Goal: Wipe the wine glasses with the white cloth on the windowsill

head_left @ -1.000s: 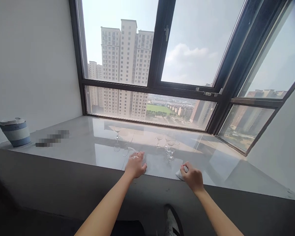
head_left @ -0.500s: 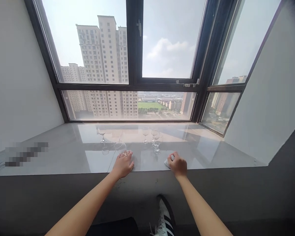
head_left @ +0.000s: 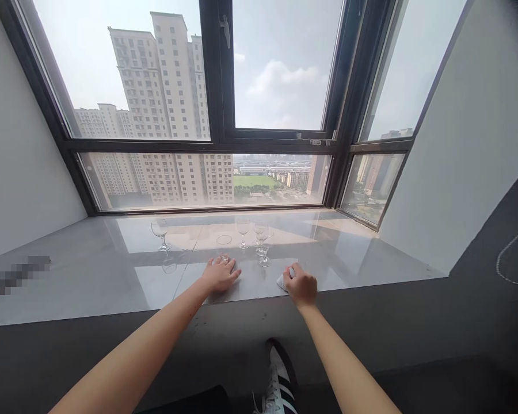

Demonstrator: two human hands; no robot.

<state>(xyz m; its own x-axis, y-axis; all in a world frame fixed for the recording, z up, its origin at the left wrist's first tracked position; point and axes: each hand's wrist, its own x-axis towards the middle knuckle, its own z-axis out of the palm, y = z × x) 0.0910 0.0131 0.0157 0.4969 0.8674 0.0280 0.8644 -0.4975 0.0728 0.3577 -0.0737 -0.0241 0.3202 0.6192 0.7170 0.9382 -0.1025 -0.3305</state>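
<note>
My left hand (head_left: 221,275) lies low over the windowsill, fingers spread about the stem and foot of a clear wine glass (head_left: 224,240). That glass's rim shows just beyond my fingers; its lower part is hidden by them. To the right, my right hand (head_left: 301,285) is closed on a bunched white cloth (head_left: 282,282) near the sill's front edge. Between and behind my hands stand more stemmed glasses: a near wine glass (head_left: 265,253), a wine glass (head_left: 242,231) behind it to the left, and others overlapping. One wine glass (head_left: 160,231) stands apart on the left.
The glossy grey sill (head_left: 112,287) ends at a front edge close to my wrists. Behind the glasses rises a dark-framed window (head_left: 155,145). A pixelated patch (head_left: 15,279) covers something at far left. A shoe (head_left: 278,374) shows below the sill.
The view has turned slightly right, shifting the scene left. The wine glass at my left hand leaned before and now looks upright. My right hand keeps hold of the cloth.
</note>
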